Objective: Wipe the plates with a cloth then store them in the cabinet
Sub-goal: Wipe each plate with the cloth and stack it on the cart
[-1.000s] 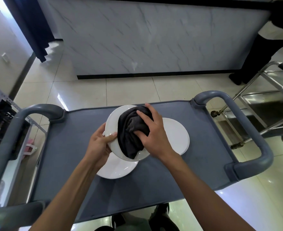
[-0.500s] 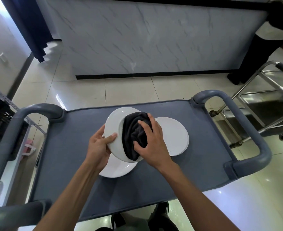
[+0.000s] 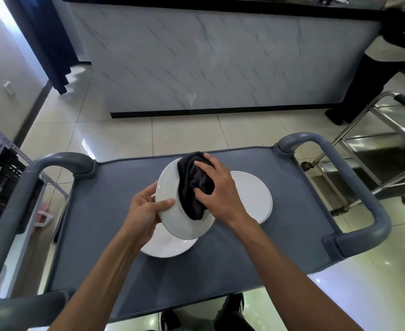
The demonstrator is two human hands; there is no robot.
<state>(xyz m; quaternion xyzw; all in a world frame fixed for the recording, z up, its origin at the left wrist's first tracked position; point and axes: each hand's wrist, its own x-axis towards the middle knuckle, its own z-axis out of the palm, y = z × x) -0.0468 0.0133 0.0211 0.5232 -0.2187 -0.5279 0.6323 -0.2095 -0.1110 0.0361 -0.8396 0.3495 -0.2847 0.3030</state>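
Hands hold tight: left hand [image 3: 146, 211] grips slippery, breakable plate [image 3: 172, 211] at nine o'clock, right hand [image 3: 217, 192] presses soft cloth [image 3: 192, 185].

A grey cart [image 3: 106, 225] carries two white plates [image 3: 256, 194] lying flat.

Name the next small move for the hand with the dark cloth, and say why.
Probably sweep the dark cloth left across the held plate. The right hand presses it on the plate's right half; the left half, near the left hand gripping the rim, is bare.
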